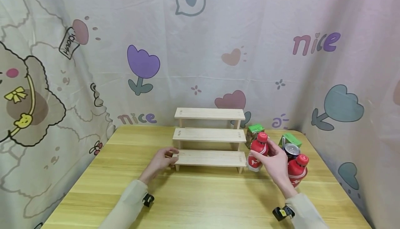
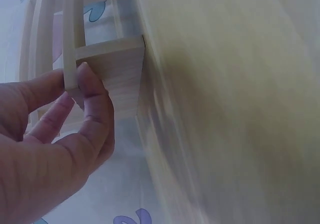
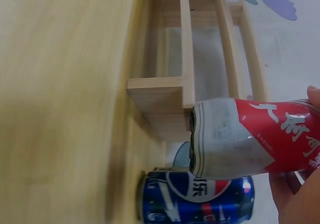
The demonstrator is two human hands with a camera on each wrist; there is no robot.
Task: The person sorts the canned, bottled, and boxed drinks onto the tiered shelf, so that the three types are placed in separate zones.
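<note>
A three-tier wooden step shelf (image 1: 212, 157) stands on the table. My left hand (image 1: 160, 161) pinches the left end of its lowest board (image 2: 71, 39), thumb on one face and fingertips on the other in the left wrist view. With my right hand (image 1: 276, 161) I grip a red-capped plastic bottle (image 1: 258, 149) with a red and white label, held at the right end of that board. The bottle's base (image 3: 197, 139) is above the tabletop, close to the board's corner in the right wrist view. A second red bottle (image 1: 297, 171) stands right of my right hand.
A dark blue can (image 3: 200, 196) stands beside the shelf's right side. Behind the hand are a green-topped carton (image 1: 254, 130) and another green-topped carton (image 1: 291, 139). The wood-grain table (image 1: 200, 201) backs onto a patterned curtain (image 1: 193, 48).
</note>
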